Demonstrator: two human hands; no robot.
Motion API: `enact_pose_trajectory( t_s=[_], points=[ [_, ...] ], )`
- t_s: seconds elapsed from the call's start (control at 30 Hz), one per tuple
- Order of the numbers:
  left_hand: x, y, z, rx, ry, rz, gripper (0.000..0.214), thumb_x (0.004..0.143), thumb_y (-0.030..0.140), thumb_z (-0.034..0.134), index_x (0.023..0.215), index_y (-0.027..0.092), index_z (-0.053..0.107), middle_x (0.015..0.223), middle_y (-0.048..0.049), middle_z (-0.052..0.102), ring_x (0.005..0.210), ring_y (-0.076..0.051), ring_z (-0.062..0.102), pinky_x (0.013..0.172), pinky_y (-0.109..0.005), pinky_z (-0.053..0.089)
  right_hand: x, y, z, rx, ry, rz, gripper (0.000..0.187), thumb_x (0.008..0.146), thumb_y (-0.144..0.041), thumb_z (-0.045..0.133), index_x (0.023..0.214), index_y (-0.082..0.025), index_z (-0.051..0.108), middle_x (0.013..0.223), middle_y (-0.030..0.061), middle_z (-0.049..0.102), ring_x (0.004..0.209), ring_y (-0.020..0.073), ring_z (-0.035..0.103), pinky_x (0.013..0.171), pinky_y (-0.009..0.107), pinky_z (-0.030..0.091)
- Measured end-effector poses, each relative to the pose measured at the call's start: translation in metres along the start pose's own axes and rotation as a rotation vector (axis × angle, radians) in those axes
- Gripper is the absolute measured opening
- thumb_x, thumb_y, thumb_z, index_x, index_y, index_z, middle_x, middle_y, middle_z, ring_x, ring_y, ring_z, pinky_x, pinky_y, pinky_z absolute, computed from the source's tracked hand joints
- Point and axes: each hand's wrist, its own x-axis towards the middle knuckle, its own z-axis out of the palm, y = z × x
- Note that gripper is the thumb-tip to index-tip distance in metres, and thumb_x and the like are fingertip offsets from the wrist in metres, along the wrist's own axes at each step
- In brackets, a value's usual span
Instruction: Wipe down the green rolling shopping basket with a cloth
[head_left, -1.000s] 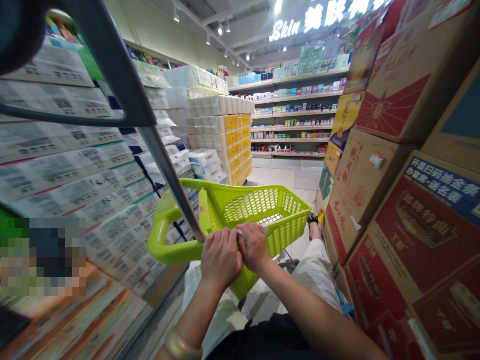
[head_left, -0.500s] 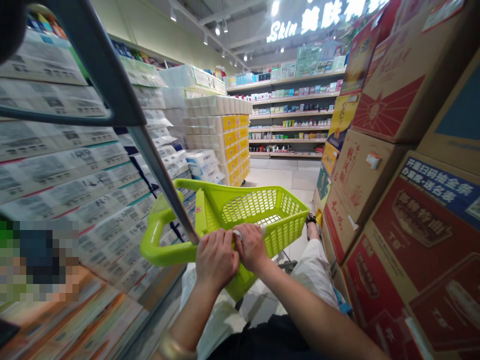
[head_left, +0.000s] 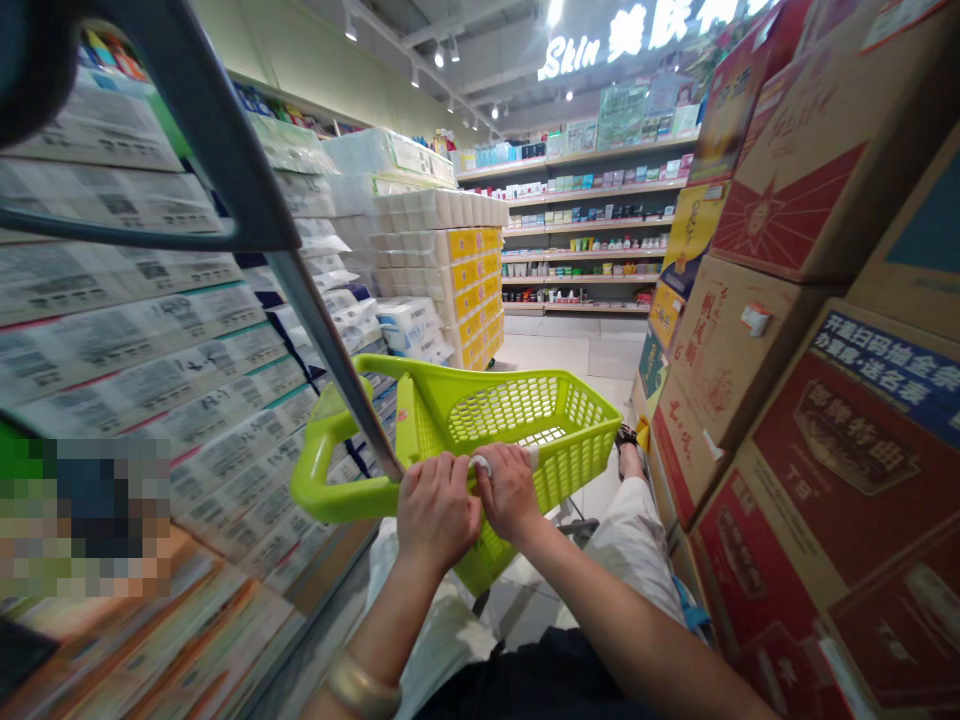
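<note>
A lime-green rolling shopping basket (head_left: 566, 465) stands in front of me, with nothing visible in the part of it I can see. My left hand (head_left: 439, 510) is closed over its near rim, right beside the foot of a metal pull handle (head_left: 330, 335). That handle slants up to the upper left, where its grey grip fills the corner. Close against the left, my right hand (head_left: 508, 488) is also wrapped over the rim. Something small and whitish shows under its fingers, too small to name. The fingertips of both hands are hidden behind the rim.
Stacked cartons (head_left: 769, 350) wall in the right side. On the left rise piles of wrapped paper packs (head_left: 217, 330) and yellow-sided packs (head_left: 476, 290). Shelves of small goods (head_left: 589, 225) cross the back. Tiled floor (head_left: 547, 350) lies beyond the basket.
The whole view has shifted slightly, so the basket, handle and hands appear a little farther right. Both hands keep the same hold on the rim.
</note>
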Motion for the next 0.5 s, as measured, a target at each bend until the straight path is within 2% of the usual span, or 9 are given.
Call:
enact_pose_trajectory(
  t_s=[0.07,0.13,0.2,0.3,0.37,0.5],
  points=[
    [0.0,-0.001,0.0,0.001,-0.008,0.0,0.023,0.07,0.017,0.051,0.092,0.019,0.059,0.081,-0.006,0.06,0.082,-0.025,0.052,0.08,-0.039,0.033,0.002,-0.009,0.004,0.031,-0.01,-0.028,0.027,0.097,-0.029,0.032,0.094,-0.02,0.058,0.087,0.0043,0.061,0.083,0.0186,0.05,0.081,0.032,0.032],
    [0.0,-0.003,0.0,0.0,-0.007,0.004,0.026,0.07,0.016,0.051,0.094,0.019,0.059,0.082,-0.0058,0.06,0.083,-0.025,0.053,0.081,-0.039,0.033,0.002,-0.005,0.004,0.033,-0.037,-0.066,0.028,0.097,-0.03,0.032,0.094,-0.02,0.058,0.087,0.0042,0.062,0.083,0.0184,0.051,0.08,0.032,0.032],
    [-0.001,-0.004,0.001,-0.001,-0.002,0.008,0.03,0.07,0.016,0.051,0.098,0.018,0.059,0.084,-0.006,0.061,0.084,-0.025,0.053,0.082,-0.039,0.033,0.001,0.011,0.0,0.007,-0.057,-0.079,0.028,0.098,-0.031,0.032,0.094,-0.02,0.058,0.087,0.0043,0.062,0.083,0.0185,0.051,0.08,0.031,0.032],
    [-0.001,-0.004,0.002,-0.005,0.0,0.005,0.032,0.07,0.017,0.051,0.101,0.017,0.059,0.086,-0.0068,0.061,0.085,-0.025,0.053,0.083,-0.039,0.033,-0.002,0.038,-0.011,-0.05,-0.03,-0.018,0.029,0.098,-0.031,0.032,0.093,-0.02,0.059,0.087,0.0048,0.062,0.085,0.0189,0.051,0.083,0.032,0.032],
    [0.0,-0.003,0.003,-0.006,-0.003,-0.001,0.031,0.07,0.018,0.051,0.1,0.017,0.059,0.086,-0.0069,0.061,0.086,-0.025,0.052,0.084,-0.039,0.033,-0.003,0.044,-0.014,-0.076,-0.006,0.028,0.029,0.098,-0.03,0.032,0.093,-0.02,0.059,0.087,0.0051,0.062,0.086,0.0192,0.051,0.084,0.032,0.031],
    [0.001,-0.001,0.004,-0.006,-0.011,-0.004,0.03,0.071,0.018,0.051,0.099,0.017,0.059,0.085,-0.0066,0.06,0.085,-0.025,0.052,0.083,-0.039,0.033,-0.002,0.02,-0.005,-0.048,0.013,0.05,0.029,0.098,-0.03,0.032,0.093,-0.02,0.059,0.087,0.0049,0.062,0.086,0.0192,0.05,0.084,0.032,0.032]
  ],
)
